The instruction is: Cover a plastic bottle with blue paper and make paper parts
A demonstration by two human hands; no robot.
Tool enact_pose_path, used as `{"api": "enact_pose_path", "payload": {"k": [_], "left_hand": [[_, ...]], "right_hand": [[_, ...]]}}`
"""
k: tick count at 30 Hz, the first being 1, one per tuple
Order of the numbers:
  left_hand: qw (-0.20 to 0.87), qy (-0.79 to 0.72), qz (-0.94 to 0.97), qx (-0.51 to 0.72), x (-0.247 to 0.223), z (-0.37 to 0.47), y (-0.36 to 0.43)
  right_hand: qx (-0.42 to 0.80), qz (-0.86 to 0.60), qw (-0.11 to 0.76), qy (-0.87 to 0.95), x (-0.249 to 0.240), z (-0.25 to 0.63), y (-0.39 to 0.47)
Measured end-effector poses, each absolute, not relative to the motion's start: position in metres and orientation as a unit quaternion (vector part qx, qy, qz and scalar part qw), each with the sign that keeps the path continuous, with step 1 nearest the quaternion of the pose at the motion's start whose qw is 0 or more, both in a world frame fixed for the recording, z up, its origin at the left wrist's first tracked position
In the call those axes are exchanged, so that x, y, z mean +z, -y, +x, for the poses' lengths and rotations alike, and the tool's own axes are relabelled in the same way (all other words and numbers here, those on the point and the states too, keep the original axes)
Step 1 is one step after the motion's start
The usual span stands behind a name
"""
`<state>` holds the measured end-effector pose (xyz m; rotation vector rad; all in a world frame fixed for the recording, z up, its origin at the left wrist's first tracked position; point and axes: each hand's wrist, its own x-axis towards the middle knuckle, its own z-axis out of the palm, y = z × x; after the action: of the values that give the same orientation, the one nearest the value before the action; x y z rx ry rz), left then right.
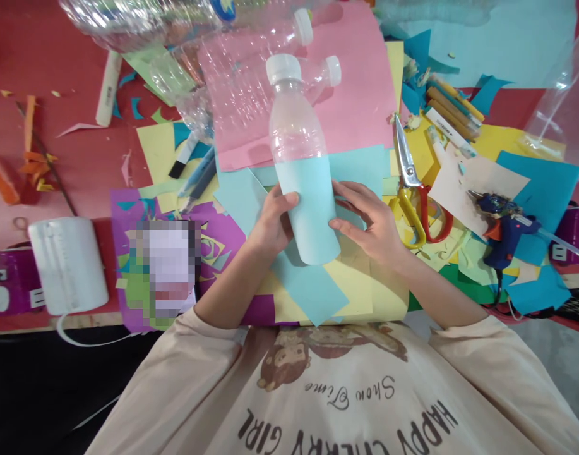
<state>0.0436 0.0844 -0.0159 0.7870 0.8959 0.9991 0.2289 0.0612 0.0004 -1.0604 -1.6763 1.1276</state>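
Observation:
A clear plastic bottle with a white cap stands out in the middle of the head view, tilted, its cap end away from me. Light blue paper covers its lower half. My left hand grips the left side, thumb on the paper and fingers partly hidden behind the bottle. On the right side, my right hand holds the bottle lightly, thumb and fingertips at its edge. Beneath lie light blue paper and pale yellow sheets.
Scissors with yellow and red handles lie right of my hands, beside a blue glue gun. More clear bottles rest on pink paper. A pixelated phone-like object and a white container are on the left.

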Motion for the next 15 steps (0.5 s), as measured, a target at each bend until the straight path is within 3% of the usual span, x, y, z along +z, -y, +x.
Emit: {"api": "enact_pose_path", "payload": {"k": [9,15], "left_hand": [[0.67,-0.438,0.352,0.485,-0.017,0.046,-0.082],[0.656,-0.449,0.343,0.5,-0.017,0.045,-0.084]], "right_hand": [[0.333,-0.437,0.402,0.733,0.009,0.233,-0.068],[0.231,-0.525,0.435,0.694,-0.001,0.252,-0.084]]}}
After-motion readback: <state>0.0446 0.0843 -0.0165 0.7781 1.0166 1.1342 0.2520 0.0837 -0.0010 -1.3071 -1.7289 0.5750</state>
